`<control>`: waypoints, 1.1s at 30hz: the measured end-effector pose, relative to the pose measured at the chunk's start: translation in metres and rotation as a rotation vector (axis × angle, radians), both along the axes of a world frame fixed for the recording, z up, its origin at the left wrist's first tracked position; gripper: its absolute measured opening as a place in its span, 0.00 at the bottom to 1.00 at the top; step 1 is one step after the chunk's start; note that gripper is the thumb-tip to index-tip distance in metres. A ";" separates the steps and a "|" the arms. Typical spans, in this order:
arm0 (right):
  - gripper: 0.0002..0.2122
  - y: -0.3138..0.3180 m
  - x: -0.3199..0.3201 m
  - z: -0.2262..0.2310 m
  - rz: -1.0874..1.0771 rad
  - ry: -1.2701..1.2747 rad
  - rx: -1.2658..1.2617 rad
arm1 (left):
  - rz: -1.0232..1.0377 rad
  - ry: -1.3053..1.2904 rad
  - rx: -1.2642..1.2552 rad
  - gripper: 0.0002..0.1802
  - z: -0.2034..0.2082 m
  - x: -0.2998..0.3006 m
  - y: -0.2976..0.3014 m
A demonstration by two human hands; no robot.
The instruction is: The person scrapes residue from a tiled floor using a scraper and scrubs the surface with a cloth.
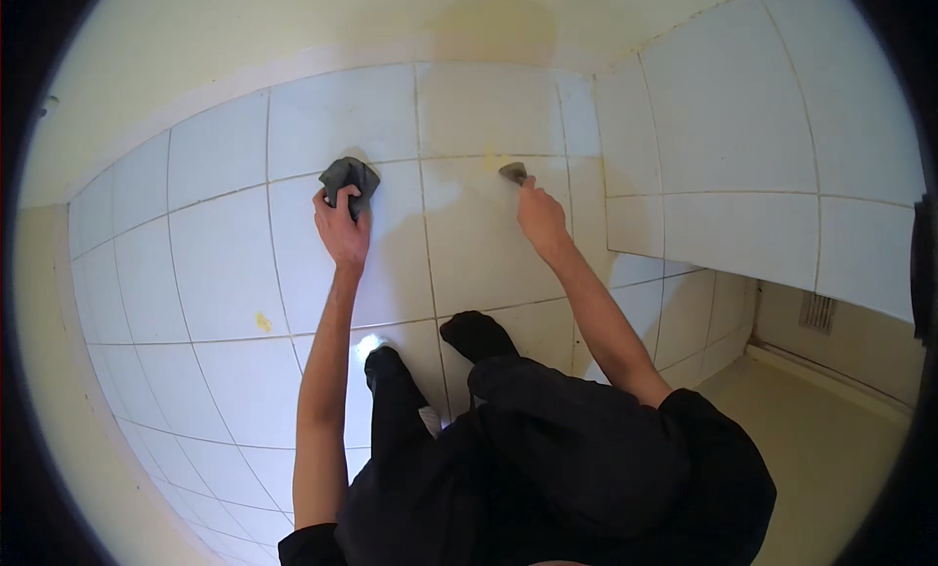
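Note:
My left hand (342, 226) is closed around a crumpled dark grey cloth (344, 175), which rests on the white tiled floor (342, 107) close to a grout line. In my right hand (543, 219) is a small scraper (513, 172) with a grey, widening blade. Its handle is mostly hidden in my fist. The blade's edge is at the floor, just beside a faint yellow smear (491, 163). A brighter yellow spot (263, 322) lies on a tile to the left, away from both hands.
My feet in black socks (477, 335) are on the tiles below my hands. A cream wall (322, 19) runs along the far side. At right stands a white-tiled block (733, 107), with a small vent grille (817, 313) in a recess nearer me.

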State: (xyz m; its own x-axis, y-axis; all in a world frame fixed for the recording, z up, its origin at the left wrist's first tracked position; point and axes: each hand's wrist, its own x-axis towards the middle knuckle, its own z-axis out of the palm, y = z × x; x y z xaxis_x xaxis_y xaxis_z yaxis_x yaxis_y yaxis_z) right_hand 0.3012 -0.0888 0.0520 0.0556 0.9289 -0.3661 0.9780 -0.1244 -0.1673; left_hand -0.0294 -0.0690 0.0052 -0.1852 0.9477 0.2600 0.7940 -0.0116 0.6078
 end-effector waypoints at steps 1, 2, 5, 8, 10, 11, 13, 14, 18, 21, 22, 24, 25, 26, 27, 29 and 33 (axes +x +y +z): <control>0.11 0.007 0.003 0.000 -0.072 0.014 0.043 | -0.009 -0.002 0.005 0.23 -0.001 0.000 -0.002; 0.11 0.007 0.008 0.003 -0.063 0.017 0.050 | -0.018 -0.005 0.009 0.23 -0.002 -0.001 -0.002; 0.14 -0.005 0.001 0.014 0.192 -0.136 -0.061 | 0.012 -0.018 -0.007 0.23 0.001 -0.004 -0.006; 0.14 0.003 0.004 0.003 0.018 -0.251 -0.014 | -0.012 -0.025 0.009 0.23 -0.001 -0.002 -0.002; 0.19 -0.001 0.012 0.002 0.258 -0.265 0.011 | -0.020 -0.018 0.004 0.23 -0.002 -0.004 -0.004; 0.19 0.001 0.012 -0.001 0.260 -0.267 0.007 | -0.007 -0.016 0.002 0.23 -0.003 -0.004 -0.005; 0.19 0.011 0.004 0.004 0.110 -0.189 0.090 | -0.005 -0.018 0.004 0.23 -0.003 -0.004 -0.004; 0.19 0.007 0.006 0.004 0.105 -0.194 0.089 | -0.012 -0.019 -0.007 0.23 -0.003 -0.005 -0.006; 0.20 0.006 0.000 -0.002 0.109 -0.176 0.076 | -0.010 -0.002 -0.018 0.23 0.003 -0.002 -0.001; 0.20 0.004 -0.016 0.006 0.058 -0.183 0.074 | -0.007 0.002 0.001 0.23 -0.001 -0.005 -0.008; 0.20 0.005 -0.018 0.008 0.051 -0.202 0.053 | -0.002 0.004 0.003 0.23 -0.001 -0.005 -0.007; 0.20 0.004 -0.010 -0.005 0.117 -0.180 0.092 | -0.015 -0.017 0.000 0.22 0.001 -0.004 -0.003; 0.19 0.002 -0.007 -0.010 0.178 -0.160 0.130 | -0.021 -0.016 -0.001 0.22 0.001 -0.003 -0.004; 0.19 0.002 -0.004 -0.015 0.172 -0.160 0.128 | -0.016 -0.019 -0.017 0.22 0.001 -0.001 -0.005; 0.18 0.006 -0.008 -0.009 0.077 -0.166 0.106 | -0.003 -0.019 -0.030 0.22 0.001 -0.002 -0.005; 0.17 0.009 -0.010 -0.002 -0.016 -0.169 0.084 | -0.010 -0.007 -0.012 0.22 0.000 -0.004 -0.003; 0.19 0.004 0.003 -0.005 0.023 -0.072 0.027 | 0.003 -0.011 -0.004 0.23 0.000 -0.004 -0.005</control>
State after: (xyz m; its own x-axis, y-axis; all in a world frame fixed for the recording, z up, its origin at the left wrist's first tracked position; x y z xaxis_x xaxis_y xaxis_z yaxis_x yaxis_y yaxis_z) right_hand 0.3042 -0.0844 0.0467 0.0598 0.9398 -0.3364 0.9902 -0.0986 -0.0994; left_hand -0.0330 -0.0736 0.0056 -0.1910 0.9481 0.2543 0.7870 -0.0069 0.6169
